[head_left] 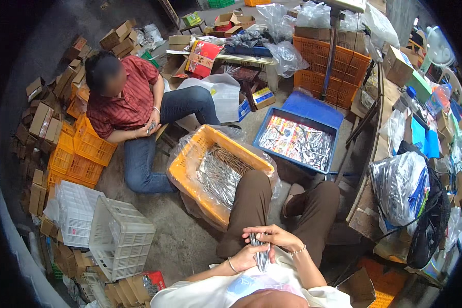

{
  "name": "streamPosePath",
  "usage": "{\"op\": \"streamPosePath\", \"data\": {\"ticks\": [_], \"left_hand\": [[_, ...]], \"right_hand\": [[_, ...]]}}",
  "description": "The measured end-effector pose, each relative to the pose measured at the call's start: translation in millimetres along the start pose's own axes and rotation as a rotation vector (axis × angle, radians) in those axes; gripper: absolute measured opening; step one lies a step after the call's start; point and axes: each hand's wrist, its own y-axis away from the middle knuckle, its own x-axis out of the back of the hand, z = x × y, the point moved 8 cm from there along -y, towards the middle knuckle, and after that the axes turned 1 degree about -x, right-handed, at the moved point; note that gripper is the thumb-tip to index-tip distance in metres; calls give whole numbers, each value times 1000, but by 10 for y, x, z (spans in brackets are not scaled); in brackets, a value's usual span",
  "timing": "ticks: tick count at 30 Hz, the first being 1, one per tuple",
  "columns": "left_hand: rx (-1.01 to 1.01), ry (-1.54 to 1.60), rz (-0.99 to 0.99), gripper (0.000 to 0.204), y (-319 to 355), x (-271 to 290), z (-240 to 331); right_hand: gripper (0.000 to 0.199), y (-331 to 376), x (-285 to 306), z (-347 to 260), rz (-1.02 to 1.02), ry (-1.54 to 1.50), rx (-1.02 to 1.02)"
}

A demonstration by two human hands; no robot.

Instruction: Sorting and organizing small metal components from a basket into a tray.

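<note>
A bundle of slim silvery metal pieces [262, 259] is in my lap area, held between both hands; their exact kind is too small to tell. My left hand [245, 258] wraps round the bundle from the left, fingers closed. My right hand [276, 236] lies over its upper end, fingers bent across and touching the pieces. Just beyond my knee stands a yellow crate [192, 192] lined with clear plastic, holding many similar silvery and brownish slim pieces [218, 174]. Farther right is a blue bin [292, 163] with more shiny slim pieces and colourful printed packets.
Opposite on the left, a co-worker [126, 97] in a red shirt sits holding similar pieces. White crates [122, 238] and orange crates [90, 149] stand left, beside cardboard boxes [41, 120]. A cluttered wooden table [367, 200] runs along the right; a metal post [331, 56] rises behind the bin.
</note>
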Motion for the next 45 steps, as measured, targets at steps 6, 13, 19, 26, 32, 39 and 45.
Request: {"op": "streamPosePath", "data": {"ticks": [6,13,19,26,32,39,45], "left_hand": [[-5,-23,51,13,-9,81,4],[-24,-112,52,13,83,40,3],[-34,-60,104,38,51,110,13],[-6,-32,35,48,24,-36,26],[-3,-42,14,51,-6,-34,65],[-6,-60,25,50,-21,-19,94],[-20,-139,35,48,-47,-31,75]], "right_hand": [[37,64,-26,-118,-1,-59,-106],[42,121,-118,-119,-69,-3,-14],[59,98,79,-37,-113,-119,135],[64,122,158,87,-158,-336,194],[60,83,194,96,-137,-399,184],[58,41,214,112,-139,-427,185],[59,65,299,267,-111,-403,59]]}}
